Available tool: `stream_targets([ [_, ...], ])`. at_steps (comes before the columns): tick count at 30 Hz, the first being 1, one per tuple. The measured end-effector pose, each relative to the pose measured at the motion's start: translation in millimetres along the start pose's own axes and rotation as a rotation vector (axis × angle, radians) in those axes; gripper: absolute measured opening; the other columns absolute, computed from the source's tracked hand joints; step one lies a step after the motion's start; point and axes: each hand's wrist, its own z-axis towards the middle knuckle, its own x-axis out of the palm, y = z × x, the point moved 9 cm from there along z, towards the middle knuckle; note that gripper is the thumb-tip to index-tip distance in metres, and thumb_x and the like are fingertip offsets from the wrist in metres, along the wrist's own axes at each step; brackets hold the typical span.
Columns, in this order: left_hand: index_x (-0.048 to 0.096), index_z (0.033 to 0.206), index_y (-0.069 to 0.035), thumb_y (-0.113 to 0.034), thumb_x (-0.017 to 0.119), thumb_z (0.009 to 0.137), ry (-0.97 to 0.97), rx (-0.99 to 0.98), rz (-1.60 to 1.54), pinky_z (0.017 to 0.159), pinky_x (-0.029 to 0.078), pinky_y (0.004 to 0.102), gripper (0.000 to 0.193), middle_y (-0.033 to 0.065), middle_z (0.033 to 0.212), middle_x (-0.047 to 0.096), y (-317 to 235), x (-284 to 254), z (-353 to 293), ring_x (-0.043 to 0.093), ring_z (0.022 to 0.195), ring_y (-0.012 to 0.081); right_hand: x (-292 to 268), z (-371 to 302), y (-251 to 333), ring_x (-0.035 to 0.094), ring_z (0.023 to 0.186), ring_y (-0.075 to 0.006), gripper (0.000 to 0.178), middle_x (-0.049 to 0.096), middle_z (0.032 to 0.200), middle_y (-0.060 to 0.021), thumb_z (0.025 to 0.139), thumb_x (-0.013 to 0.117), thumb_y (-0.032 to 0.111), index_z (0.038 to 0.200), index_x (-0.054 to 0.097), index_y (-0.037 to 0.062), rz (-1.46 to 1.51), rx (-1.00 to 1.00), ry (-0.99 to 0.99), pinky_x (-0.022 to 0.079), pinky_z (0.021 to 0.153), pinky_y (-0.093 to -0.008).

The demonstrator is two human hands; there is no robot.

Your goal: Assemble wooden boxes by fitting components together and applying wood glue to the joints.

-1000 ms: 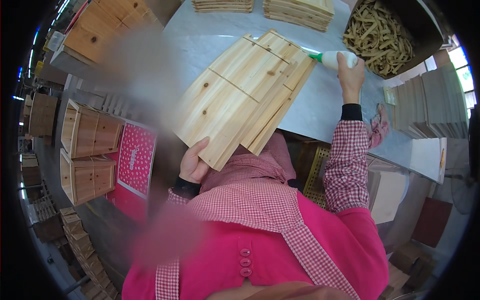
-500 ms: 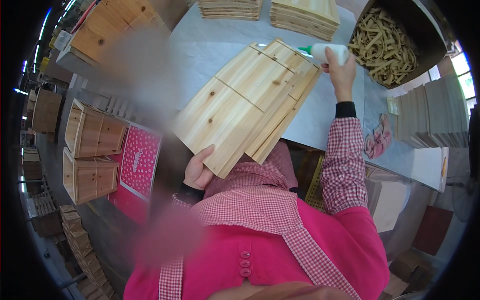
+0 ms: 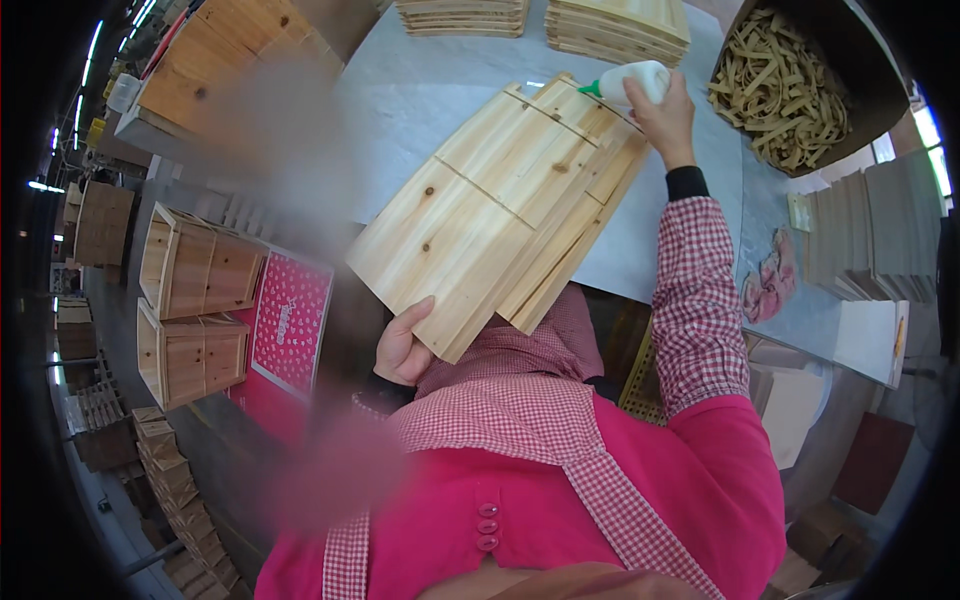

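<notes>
My left hand point(image 3: 404, 345) grips the near corner of a tapered wooden panel point(image 3: 455, 220), its thumb on top and its fingers underneath. Two grooves cross the panel. More wooden panels point(image 3: 610, 180) lie fanned out under it, their right edges showing. In my right hand point(image 3: 668, 118) is a white squeeze bottle point(image 3: 634, 82) with a green nozzle, tilted so the tip points left. That tip hovers at the far end of the panels, by the groove of a lower one; whether it touches the wood I cannot tell.
Stacks of wooden panels point(image 3: 618, 28) stand at the table's far side. A carton of curled wood strips point(image 3: 785, 95) is at the far right, near a pink cloth point(image 3: 770, 280) and upright grey boards point(image 3: 870, 230). Wooden boxes point(image 3: 205, 265) sit at the left.
My right hand has moved the bottle left, and its nozzle now slants down toward the far end of the panels. My left hand keeps its grip on the panel.
</notes>
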Motion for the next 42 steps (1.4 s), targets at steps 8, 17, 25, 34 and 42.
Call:
stream_targets([
  [8,0.033,0.138,0.002,-0.003,0.059,0.087,0.008,-0.001,-0.023,0.106,0.040,0.0436,0.058,0.0193,0.133,0.048,6,2,-1,0.050,0.123,0.0318,-90,-43,9,0.066,0.064,-0.0183,0.047,0.066,0.088,-0.0134,0.077,0.076,0.027,0.107,0.053,-0.0013,-0.126,0.070,-0.029,0.053,0.056,-0.0304],
  [17,0.035,0.137,0.002,-0.003,0.061,0.087,0.077,0.010,0.089,0.103,0.043,0.0408,0.056,0.0174,0.131,0.050,-10,10,-2,0.052,0.120,0.0288,-50,-82,33,0.064,0.057,-0.0184,0.046,0.062,0.092,-0.0154,0.083,0.073,0.024,0.109,0.048,-0.0045,0.460,0.292,-0.136,0.053,0.048,-0.0251],
  [25,0.036,0.136,0.003,-0.002,0.063,0.085,0.094,0.031,0.105,0.102,0.044,0.0388,0.057,0.0177,0.128,0.052,-13,7,3,0.053,0.118,0.0279,29,-65,51,0.067,0.072,-0.0243,0.052,0.065,0.093,-0.0174,0.078,0.076,0.031,0.106,0.050,-0.0041,0.240,0.173,-0.115,0.055,0.062,-0.0333],
  [34,0.036,0.136,0.003,-0.002,0.063,0.086,0.114,0.035,0.056,0.102,0.044,0.0400,0.057,0.0183,0.128,0.051,-5,10,2,0.052,0.119,0.0292,9,-66,71,0.067,0.077,-0.0309,0.050,0.066,0.089,-0.0190,0.076,0.076,0.030,0.107,0.052,-0.0020,-0.012,-0.016,-0.123,0.053,0.071,-0.0375],
  [42,0.034,0.138,0.002,-0.004,0.061,0.087,0.142,0.019,0.015,0.103,0.043,0.0420,0.058,0.0186,0.131,0.049,4,15,-1,0.052,0.120,0.0303,-67,-105,73,0.067,0.077,-0.0277,0.048,0.066,0.086,-0.0178,0.077,0.076,0.027,0.108,0.052,-0.0019,-0.147,-0.037,-0.086,0.053,0.068,-0.0365],
])
